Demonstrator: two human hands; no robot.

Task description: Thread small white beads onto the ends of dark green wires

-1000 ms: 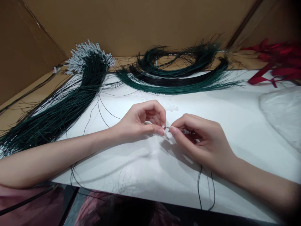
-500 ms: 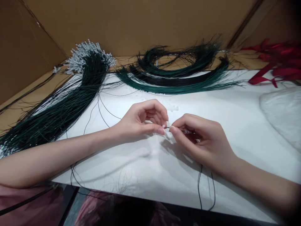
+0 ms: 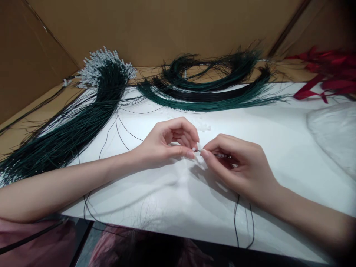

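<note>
Over the white tabletop (image 3: 278,126), both my hands work close together. My left hand (image 3: 176,139) pinches a small white bead-like piece (image 3: 194,149) between thumb and fingertips. A thin dark cord (image 3: 197,150) runs from that piece into my right hand (image 3: 241,163), whose thumb and forefinger are closed on it. More small white pieces (image 3: 221,155) show within the curl of my right hand, partly hidden by the fingers. Dark cord loops (image 3: 236,222) hang below my right wrist toward the table's front edge.
A thick bundle of dark green cords (image 3: 83,122) with white beaded ends (image 3: 94,66) lies at left. Curved cord bundles (image 3: 211,97) rest at the back, near scattered white pieces (image 3: 204,128). Red ribbon (image 3: 328,76) and a clear plastic bag (image 3: 333,133) are at right. Cardboard walls (image 3: 167,29) stand behind.
Both hands hold nearly the same position and grip. Only a very slight shift shows in the fingers of my right hand.
</note>
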